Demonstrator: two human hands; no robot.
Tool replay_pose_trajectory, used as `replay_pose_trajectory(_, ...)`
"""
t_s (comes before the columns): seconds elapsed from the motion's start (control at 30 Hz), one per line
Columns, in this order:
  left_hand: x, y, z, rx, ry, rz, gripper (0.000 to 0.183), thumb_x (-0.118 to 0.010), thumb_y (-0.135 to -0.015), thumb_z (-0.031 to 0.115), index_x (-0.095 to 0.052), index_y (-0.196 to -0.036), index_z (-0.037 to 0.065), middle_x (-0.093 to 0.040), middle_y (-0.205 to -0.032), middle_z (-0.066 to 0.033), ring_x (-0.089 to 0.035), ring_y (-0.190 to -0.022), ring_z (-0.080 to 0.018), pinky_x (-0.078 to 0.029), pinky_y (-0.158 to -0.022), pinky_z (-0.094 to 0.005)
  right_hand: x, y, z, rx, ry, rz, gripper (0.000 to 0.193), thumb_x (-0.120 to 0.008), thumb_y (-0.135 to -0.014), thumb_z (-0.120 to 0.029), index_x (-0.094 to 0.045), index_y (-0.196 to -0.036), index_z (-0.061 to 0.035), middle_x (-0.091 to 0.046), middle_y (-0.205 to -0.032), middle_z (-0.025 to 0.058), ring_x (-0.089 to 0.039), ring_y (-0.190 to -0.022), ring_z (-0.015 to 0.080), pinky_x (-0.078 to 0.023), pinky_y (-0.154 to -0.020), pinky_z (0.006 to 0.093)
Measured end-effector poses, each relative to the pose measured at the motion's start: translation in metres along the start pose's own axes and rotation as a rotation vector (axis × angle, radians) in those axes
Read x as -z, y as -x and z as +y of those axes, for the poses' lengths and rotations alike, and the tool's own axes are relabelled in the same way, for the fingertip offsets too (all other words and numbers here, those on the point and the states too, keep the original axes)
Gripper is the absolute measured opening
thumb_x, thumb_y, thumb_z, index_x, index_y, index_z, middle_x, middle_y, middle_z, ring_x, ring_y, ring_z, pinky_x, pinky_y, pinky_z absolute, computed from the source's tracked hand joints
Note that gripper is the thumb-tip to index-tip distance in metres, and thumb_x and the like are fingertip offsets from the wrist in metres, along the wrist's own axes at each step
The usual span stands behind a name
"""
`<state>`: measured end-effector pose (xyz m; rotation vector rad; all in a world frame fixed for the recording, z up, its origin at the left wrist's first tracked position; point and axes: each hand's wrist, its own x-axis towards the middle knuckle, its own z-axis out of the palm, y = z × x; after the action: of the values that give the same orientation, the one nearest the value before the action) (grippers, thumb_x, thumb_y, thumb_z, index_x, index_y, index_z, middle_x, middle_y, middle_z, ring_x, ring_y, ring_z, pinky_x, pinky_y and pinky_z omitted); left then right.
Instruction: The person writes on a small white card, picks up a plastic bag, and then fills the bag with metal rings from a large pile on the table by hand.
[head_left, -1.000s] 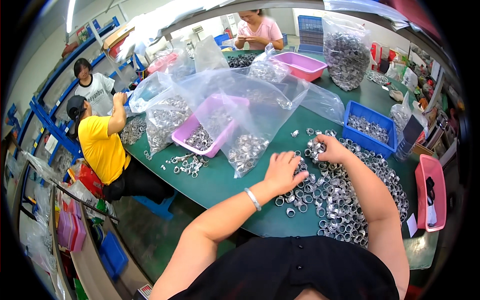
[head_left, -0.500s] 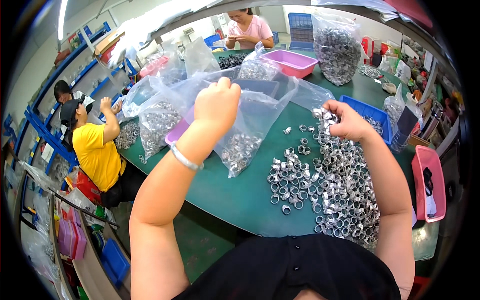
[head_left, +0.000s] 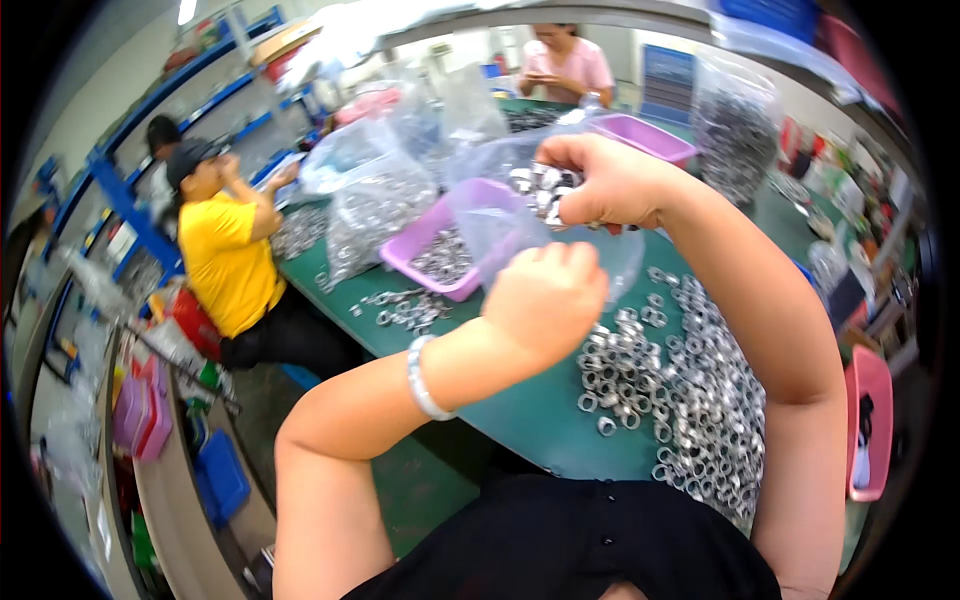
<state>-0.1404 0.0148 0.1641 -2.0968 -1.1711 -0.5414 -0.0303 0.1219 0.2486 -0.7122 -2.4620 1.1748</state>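
My right hand (head_left: 625,185) is raised over the green table (head_left: 520,425), its fingers closed round a handful of silver metal rings (head_left: 545,190). Just below it, my left hand (head_left: 550,295) is closed on the edge of a clear plastic bag (head_left: 625,265). The handful is above the bag's mouth; the bag's lower part is hidden behind my left hand. A broad heap of similar metal rings (head_left: 705,420) covers the table on the right, under my right forearm.
Left of the bag stands a purple tub (head_left: 400,255) holding metal pieces, with loose pieces (head_left: 410,312) before it. A filled clear bag (head_left: 370,215) is beyond. A pink tub (head_left: 868,425) sits far right. A person in yellow (head_left: 235,250) is at left, another in pink (head_left: 580,70) opposite.
My right hand has moved left from the heap to above the bag, carrying the rings. My left hand has come down and rightward with the bag's edge. The view has shifted.
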Motion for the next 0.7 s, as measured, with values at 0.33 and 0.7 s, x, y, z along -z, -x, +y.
replay_pose_trajectory(0.33, 0.013, -0.03, -0.036, 0.111, 0.055, -0.089, 0.011, -0.057, -0.07, 0.006, -0.056, -0.08, 0.005, -0.057, -0.083, -0.012, -0.057, -0.081, -0.0284, -0.048, -0.07, -0.0375, 0.002, -0.127, 0.116, -0.063, -0.051, -0.06, 0.045, -0.063, -0.073, -0.02, -0.058, -0.112, 0.001, -0.065, -0.099, 0.0185, -0.062, -0.09, 0.0274, -0.046, -0.08, 0.0384)
replay_pose_trajectory(0.7, 0.027, -0.025, -0.056, 0.139, 0.014, -0.077, 0.013, -0.058, -0.069, 0.004, -0.059, -0.082, 0.006, -0.057, -0.082, -0.0115, -0.057, -0.08, -0.0283, -0.047, -0.071, -0.0358, 0.009, -0.077, 0.059, 0.112, 0.599, 0.023, 0.03, -0.066, -0.071, -0.02, -0.063, -0.092, 0.0022, -0.065, -0.085, 0.0206, -0.063, -0.076, 0.0277, -0.048, -0.069, 0.0348)
